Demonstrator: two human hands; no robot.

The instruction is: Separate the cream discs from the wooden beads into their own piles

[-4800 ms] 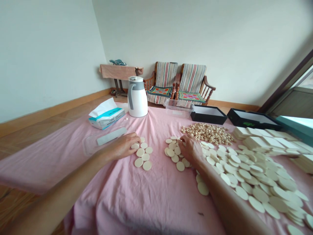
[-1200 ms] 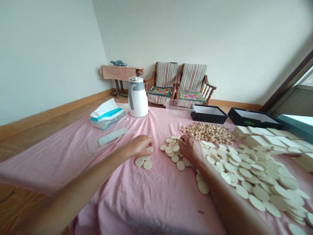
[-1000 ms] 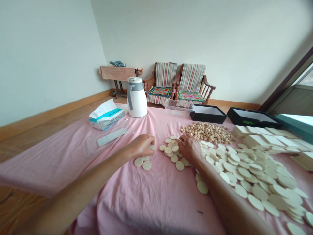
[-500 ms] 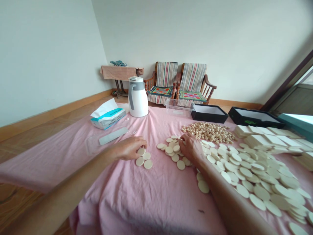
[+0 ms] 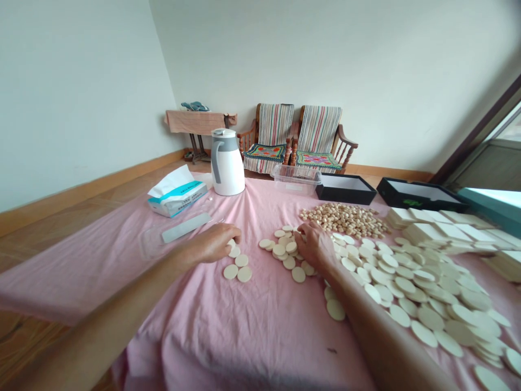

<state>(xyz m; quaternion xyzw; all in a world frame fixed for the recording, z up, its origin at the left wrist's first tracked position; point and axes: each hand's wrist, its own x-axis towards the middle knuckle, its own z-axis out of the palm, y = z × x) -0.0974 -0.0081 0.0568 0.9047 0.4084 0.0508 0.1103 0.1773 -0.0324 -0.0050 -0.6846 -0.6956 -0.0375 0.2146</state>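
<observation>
Pale round wooden discs lie on a pink cloth (image 5: 244, 336). My left hand (image 5: 220, 243) is closed, its fingertips pinching a wooden disc (image 5: 232, 243) at the top of a small group. Just below it, several more discs (image 5: 241, 260) lie flat. My right hand (image 5: 316, 244) reaches into a second cluster of discs (image 5: 279, 250), fingers curled down and closed; its fingertips are partly hidden, so what they grip does not show. Right of that forearm spreads a large heap of discs (image 5: 431, 317).
Beyond my right hand is a pile of small wooden pieces (image 5: 345, 220). Square wooden tiles (image 5: 427, 236) are stacked at right. Black boxes (image 5: 345, 195), a clear plastic tub (image 5: 296, 187), a white jug (image 5: 230, 174) and a tissue pack (image 5: 179, 198) stand along the back.
My left hand has shifted slightly up and off the small group, uncovering a little more of its discs. The right hand stays almost in place at the cluster. The view has moved slightly.
</observation>
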